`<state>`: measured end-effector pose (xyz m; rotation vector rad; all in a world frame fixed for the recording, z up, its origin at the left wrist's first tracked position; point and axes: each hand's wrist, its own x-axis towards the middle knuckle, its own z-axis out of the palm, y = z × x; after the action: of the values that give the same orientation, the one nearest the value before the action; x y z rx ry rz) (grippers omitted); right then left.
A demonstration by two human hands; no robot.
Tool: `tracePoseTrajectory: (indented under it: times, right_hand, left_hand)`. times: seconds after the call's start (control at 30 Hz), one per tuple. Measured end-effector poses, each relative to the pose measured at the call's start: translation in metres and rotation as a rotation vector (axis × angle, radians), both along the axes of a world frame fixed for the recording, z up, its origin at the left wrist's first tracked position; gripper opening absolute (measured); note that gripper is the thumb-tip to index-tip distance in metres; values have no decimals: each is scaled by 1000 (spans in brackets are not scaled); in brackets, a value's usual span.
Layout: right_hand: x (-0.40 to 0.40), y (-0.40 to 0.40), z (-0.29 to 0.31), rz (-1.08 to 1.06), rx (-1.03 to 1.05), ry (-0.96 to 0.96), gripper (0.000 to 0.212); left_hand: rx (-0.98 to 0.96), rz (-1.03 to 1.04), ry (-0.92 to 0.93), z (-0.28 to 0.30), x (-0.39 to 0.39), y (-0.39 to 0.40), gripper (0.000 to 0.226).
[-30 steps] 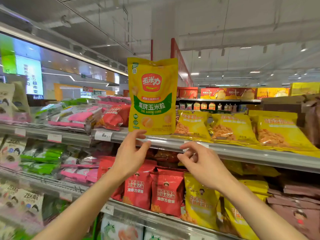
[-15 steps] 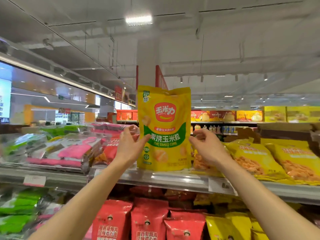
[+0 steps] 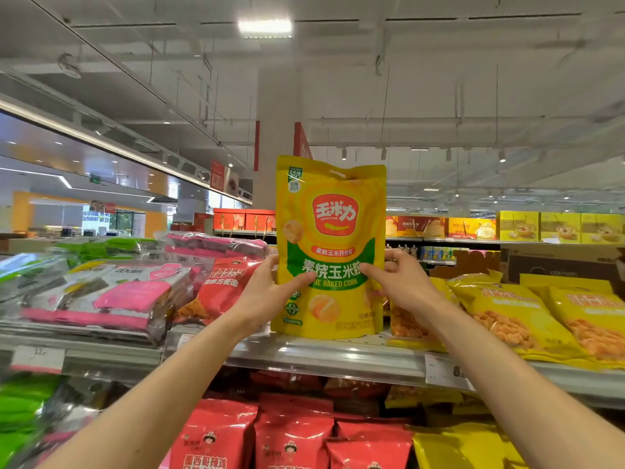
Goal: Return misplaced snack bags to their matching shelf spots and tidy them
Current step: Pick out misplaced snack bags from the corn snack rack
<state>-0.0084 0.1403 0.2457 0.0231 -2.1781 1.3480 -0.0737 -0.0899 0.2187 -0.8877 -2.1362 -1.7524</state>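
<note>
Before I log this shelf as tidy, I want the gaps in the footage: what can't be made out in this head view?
- Price tags on the shelf rail: blurred, unreadable.
- Corn bag: small print at the bottom too small; its sides are covered by the left hand and right hand.
- Yellow bag behind it: mostly hidden by the corn bag and right hand.
- Red bags below: cut off by the bottom edge.
- Pink packs: blurred.

The price tag (image 3: 443, 370) print is blurred; the green packs (image 3: 20, 401) at far left are smeared and cut off.
</note>
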Motion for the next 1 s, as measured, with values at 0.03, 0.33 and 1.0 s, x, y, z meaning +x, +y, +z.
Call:
tracePoseTrajectory:
  times: [0.03,0.33,1.0]
  right_hand:
    - [-1,-1,0,3,-10,2,50]
    - [12,-23,28,84,-55,120,40]
    - [147,-39,-79,-17,-34,56,25]
  left_hand:
    - [11,12,18,0,0,0,46]
    - [128,84,121,23,18,-17,52]
    - [162,0,-41,-91,133,-35,50]
